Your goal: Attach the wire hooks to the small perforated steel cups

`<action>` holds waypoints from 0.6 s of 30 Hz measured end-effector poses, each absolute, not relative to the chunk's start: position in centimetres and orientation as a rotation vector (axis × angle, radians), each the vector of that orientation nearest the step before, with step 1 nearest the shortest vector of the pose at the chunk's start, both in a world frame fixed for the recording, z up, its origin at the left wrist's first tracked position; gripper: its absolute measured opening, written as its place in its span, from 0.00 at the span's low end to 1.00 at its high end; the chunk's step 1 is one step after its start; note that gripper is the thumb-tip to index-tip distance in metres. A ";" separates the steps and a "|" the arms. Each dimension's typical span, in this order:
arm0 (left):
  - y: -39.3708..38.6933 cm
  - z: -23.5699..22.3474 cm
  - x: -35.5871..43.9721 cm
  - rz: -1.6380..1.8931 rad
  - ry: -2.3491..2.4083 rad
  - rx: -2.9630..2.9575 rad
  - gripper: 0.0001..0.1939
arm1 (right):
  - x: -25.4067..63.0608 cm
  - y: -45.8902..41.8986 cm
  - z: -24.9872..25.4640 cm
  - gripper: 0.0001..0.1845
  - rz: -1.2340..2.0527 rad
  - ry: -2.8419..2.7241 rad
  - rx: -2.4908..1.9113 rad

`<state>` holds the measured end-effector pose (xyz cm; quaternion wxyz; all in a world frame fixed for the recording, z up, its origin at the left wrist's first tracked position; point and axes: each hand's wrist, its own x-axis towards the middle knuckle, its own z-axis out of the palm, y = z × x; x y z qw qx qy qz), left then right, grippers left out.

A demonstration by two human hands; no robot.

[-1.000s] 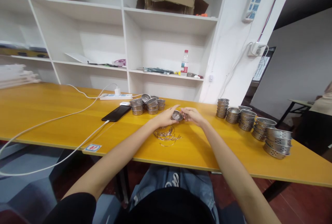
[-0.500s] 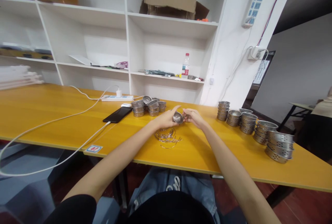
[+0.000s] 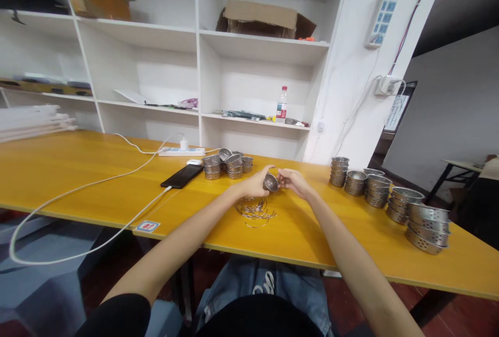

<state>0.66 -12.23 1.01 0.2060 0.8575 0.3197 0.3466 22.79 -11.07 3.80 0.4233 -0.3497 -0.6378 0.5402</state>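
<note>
My left hand (image 3: pixel 254 184) is closed around a small round metal strainer cup (image 3: pixel 271 183), its open mouth tilted toward me. At the cup's right side, my right hand (image 3: pixel 294 181) has its fingers pinched together near the rim. Whatever lies between those fingertips is too small to make out. Just below both hands, a loose heap of thin curved metal wires (image 3: pixel 255 211) rests on the yellow table (image 3: pixel 156 243). Behind my left hand stands a cluster of perforated metal cups (image 3: pixel 234 168), some stacked and some tilted.
Several stacks of perforated cups (image 3: pixel 377 191) line the table's right side. To the left lie a black phone (image 3: pixel 181 176), its white cable (image 3: pixel 128 217) and a power strip (image 3: pixel 181 152). White shelves (image 3: pixel 261 48) rise behind the table, carrying a bottle (image 3: pixel 281 105) and cardboard boxes.
The whole view has shifted slightly, so everything sits a little lower and further right. Both hands stay together at the strainer cup, which appears turned a little.
</note>
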 end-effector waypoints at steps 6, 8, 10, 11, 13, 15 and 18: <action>-11.8 0.7 0.6 0.985 0.824 2.308 0.49 | 22.5 -10.8 3.6 0.26 1.336 -1.586 -0.866; -11.7 0.7 0.5 1.001 0.827 2.309 0.48 | 22.4 -10.8 3.6 0.26 1.320 -1.596 -0.895; -11.6 0.6 0.5 1.017 0.839 2.320 0.46 | 22.2 -10.9 3.6 0.28 1.298 -1.620 -0.926; -11.6 0.7 0.5 1.016 0.847 2.324 0.45 | 22.2 -11.0 3.7 0.29 1.286 -1.636 -0.936; -11.6 0.7 0.5 1.016 0.860 2.321 0.42 | 22.1 -11.1 3.8 0.29 1.262 -1.662 -0.947; -11.6 0.9 0.5 1.045 0.867 2.304 0.37 | 22.0 -11.2 3.9 0.28 1.254 -1.677 -0.961; -11.8 1.2 0.3 1.062 0.889 2.271 0.32 | 22.0 -11.3 3.9 0.26 1.272 -1.676 -0.987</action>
